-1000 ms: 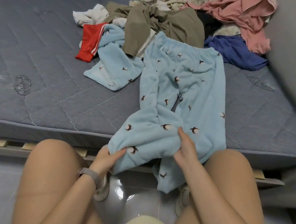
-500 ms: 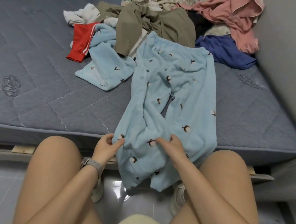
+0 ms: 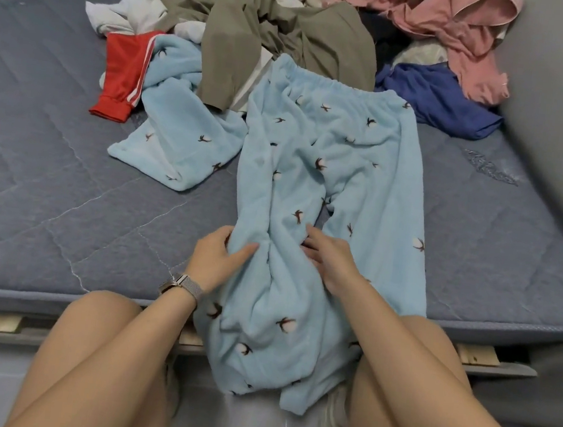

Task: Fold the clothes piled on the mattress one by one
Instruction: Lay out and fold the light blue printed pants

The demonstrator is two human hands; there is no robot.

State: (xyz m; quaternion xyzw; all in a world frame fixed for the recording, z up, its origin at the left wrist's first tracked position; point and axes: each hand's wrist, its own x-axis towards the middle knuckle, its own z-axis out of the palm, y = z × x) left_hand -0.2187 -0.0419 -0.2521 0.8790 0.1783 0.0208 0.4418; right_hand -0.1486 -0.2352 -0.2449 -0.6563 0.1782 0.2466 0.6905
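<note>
Light blue fleece pyjama trousers (image 3: pixel 335 142) with a small dark print lie lengthwise on the grey mattress (image 3: pixel 52 191), waistband toward the pile, leg ends hanging over the front edge between my knees. My left hand (image 3: pixel 220 259), with a watch on the wrist, grips the left leg's outer edge. My right hand (image 3: pixel 332 259) presses on the same leg near the crotch, fingers spread and partly tucked into the fabric. The clothes pile (image 3: pixel 290 31) sits behind the waistband.
The pile holds an olive garment (image 3: pixel 233 53), a red piece with white stripes (image 3: pixel 123 70), a matching light blue top (image 3: pixel 178 127), a dark blue garment (image 3: pixel 435 97), pink clothing (image 3: pixel 463 27) and white pieces. A grey wall (image 3: pixel 559 102) runs along the right. Tiled floor lies below.
Both hands have moved up the left trouser leg from its hanging end onto the mattress. The leg ends now hang lower over the edge.
</note>
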